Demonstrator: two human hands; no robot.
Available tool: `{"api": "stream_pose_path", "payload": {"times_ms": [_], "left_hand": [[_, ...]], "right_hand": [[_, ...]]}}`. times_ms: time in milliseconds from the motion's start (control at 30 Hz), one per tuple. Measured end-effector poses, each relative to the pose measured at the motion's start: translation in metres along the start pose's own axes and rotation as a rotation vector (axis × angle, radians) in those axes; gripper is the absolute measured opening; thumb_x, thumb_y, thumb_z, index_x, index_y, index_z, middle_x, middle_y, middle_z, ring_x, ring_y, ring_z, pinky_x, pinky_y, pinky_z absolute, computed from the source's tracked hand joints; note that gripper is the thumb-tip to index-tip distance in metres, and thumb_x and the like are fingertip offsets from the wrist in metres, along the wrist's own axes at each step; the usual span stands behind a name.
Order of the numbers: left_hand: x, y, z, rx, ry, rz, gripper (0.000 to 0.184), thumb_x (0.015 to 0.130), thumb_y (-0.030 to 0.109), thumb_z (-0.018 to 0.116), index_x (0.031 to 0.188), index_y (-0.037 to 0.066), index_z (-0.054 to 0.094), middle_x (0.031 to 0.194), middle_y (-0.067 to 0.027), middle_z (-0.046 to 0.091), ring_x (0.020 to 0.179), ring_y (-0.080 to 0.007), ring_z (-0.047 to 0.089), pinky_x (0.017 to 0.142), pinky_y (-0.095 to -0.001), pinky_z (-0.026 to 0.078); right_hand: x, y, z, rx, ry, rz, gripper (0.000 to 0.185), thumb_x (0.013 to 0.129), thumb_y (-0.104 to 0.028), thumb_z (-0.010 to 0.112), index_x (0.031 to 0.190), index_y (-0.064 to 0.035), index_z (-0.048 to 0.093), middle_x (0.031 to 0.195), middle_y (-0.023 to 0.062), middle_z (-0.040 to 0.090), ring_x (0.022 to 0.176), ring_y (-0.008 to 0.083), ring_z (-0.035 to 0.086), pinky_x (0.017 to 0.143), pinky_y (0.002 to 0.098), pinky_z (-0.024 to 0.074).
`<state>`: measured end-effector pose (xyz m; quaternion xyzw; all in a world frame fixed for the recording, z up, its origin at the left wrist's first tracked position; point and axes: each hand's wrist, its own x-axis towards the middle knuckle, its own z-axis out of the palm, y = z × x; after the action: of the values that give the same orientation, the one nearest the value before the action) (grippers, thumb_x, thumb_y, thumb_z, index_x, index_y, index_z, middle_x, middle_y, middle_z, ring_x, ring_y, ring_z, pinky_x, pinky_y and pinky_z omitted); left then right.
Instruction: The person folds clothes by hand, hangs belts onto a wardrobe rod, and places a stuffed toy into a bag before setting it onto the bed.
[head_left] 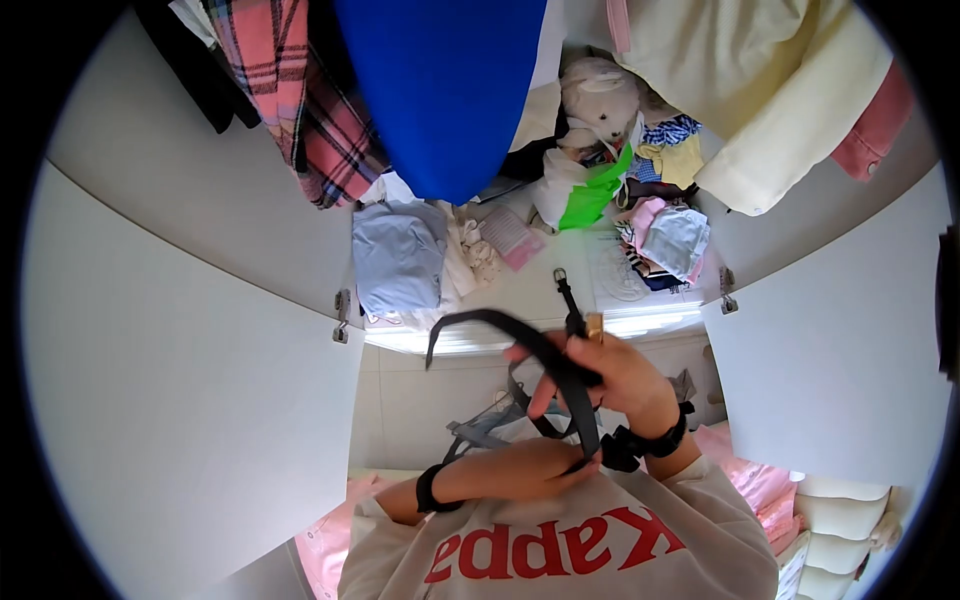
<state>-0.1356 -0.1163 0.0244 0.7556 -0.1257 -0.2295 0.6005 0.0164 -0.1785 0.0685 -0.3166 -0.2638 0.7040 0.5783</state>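
Observation:
A black belt (pixel 567 372) runs in loose loops between my hands, in front of my chest. My right hand (pixel 617 375) is closed around several turns of it. A narrow strap end with a small buckle (pixel 561 276) sticks up past those fingers, and a gold-coloured metal piece (pixel 595 327) shows beside them. Lower down, my left hand (pixel 560 464) is slightly blurred and closes on the lower part of the wide black band. One free end of the band curves out to the left.
An open wardrobe stands ahead, with a left door (pixel 200 400) and a right door (pixel 840 330). Hanging are a blue garment (pixel 440 90), a plaid shirt (pixel 300 100) and a cream garment (pixel 750 90). Folded clothes (pixel 400 255), a green-and-white bag (pixel 595 195) and a plush toy (pixel 600 100) lie inside.

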Motion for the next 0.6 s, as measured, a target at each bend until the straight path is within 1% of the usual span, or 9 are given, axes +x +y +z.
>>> {"api": "stream_pose_path", "payload": {"times_ms": [67,167,233,267,300,333,400,500,600], "left_hand": [[-0.011,0.003,-0.005,-0.005,-0.109,-0.104,0.034,0.091,0.031,0.032,0.09,0.001,0.047,0.073,-0.0171,0.052,0.069,-0.0279,0.052,0.064,-0.034,0.039],[-0.022,-0.02,0.002,0.015,-0.15,-0.164,0.04,0.091,0.033,0.032,0.089,-0.002,0.05,0.077,-0.0194,0.055,0.07,-0.0289,0.053,0.065,-0.0347,0.04],[-0.029,-0.026,0.001,0.009,-0.041,-0.301,0.042,0.09,0.035,0.033,0.086,-0.003,0.051,0.075,-0.0202,0.055,0.069,-0.0295,0.053,0.065,-0.0355,0.04],[-0.033,-0.028,0.0,0.007,0.013,-0.37,0.044,0.09,0.036,0.033,0.085,-0.003,0.052,0.075,-0.0206,0.055,0.069,-0.0299,0.053,0.065,-0.036,0.04],[-0.039,-0.024,-0.001,-0.078,0.148,-0.395,0.04,0.089,0.034,0.037,0.084,-0.003,0.052,0.074,-0.0197,0.056,0.069,-0.0305,0.054,0.065,-0.0367,0.04],[-0.043,-0.032,-0.003,-0.027,0.199,-0.388,0.037,0.088,0.032,0.039,0.084,-0.003,0.052,0.074,-0.0191,0.055,0.068,-0.0305,0.054,0.065,-0.0366,0.04],[-0.047,-0.062,-0.008,0.078,0.306,-0.362,0.031,0.086,0.026,0.042,0.084,-0.003,0.052,0.073,-0.0177,0.055,0.067,-0.0304,0.054,0.064,-0.0364,0.04],[-0.054,-0.091,-0.02,0.16,0.272,-0.477,0.022,0.081,0.019,0.045,0.085,-0.003,0.051,0.069,-0.0157,0.054,0.063,-0.029,0.051,0.062,-0.0349,0.04],[-0.052,-0.127,-0.011,0.114,0.286,-0.326,0.019,0.078,0.016,0.047,0.085,-0.001,0.05,0.067,-0.0138,0.053,0.062,-0.0247,0.049,0.061,-0.0328,0.039]], "right_hand": [[0.003,-0.009,-0.007,0.129,0.071,-0.077,0.045,0.09,-0.031,0.037,0.12,0.0017,0.039,0.082,0.0134,0.062,0.04,0.001,0.027,0.036,0.0162,0.0198],[0.005,-0.022,-0.022,0.116,0.187,-0.234,0.041,0.09,-0.027,0.038,0.119,0.0022,0.04,0.079,0.009,0.062,0.039,0.0006,0.027,0.036,0.0158,0.0195],[0.001,-0.04,-0.027,0.023,0.272,-0.325,0.04,0.09,-0.026,0.037,0.118,0.0027,0.041,0.075,0.0069,0.061,0.039,0.0,0.027,0.036,0.015,0.0194],[-0.002,-0.046,-0.027,0.051,0.23,-0.391,0.04,0.091,-0.025,0.037,0.117,0.004,0.041,0.077,0.0086,0.06,0.04,0.0003,0.027,0.037,0.0153,0.0196],[-0.005,-0.055,-0.026,-0.022,0.193,-0.445,0.04,0.091,-0.025,0.036,0.117,0.0047,0.041,0.078,0.0095,0.06,0.04,0.0007,0.026,0.037,0.0156,0.0196],[-0.007,-0.062,-0.025,-0.097,0.155,-0.497,0.04,0.091,-0.024,0.036,0.117,0.0054,0.04,0.08,0.0105,0.06,0.04,0.0011,0.026,0.038,0.0158,0.0197],[-0.011,-0.068,-0.026,-0.196,0.186,-0.567,0.038,0.091,-0.023,0.035,0.113,0.0059,0.043,0.079,0.0107,0.058,0.041,0.002,0.025,0.039,0.0166,0.0196],[-0.016,-0.085,-0.024,-0.295,0.272,-0.688,0.034,0.091,-0.022,0.035,0.107,0.0054,0.047,0.074,0.0093,0.056,0.041,0.0025,0.024,0.039,0.0168,0.0195],[-0.013,-0.089,-0.023,-0.521,0.297,-0.665,0.028,0.088,-0.019,0.039,0.1,0.0037,0.051,0.07,0.0078,0.056,0.043,0.0022,0.028,0.04,0.0165,0.0218]]}}
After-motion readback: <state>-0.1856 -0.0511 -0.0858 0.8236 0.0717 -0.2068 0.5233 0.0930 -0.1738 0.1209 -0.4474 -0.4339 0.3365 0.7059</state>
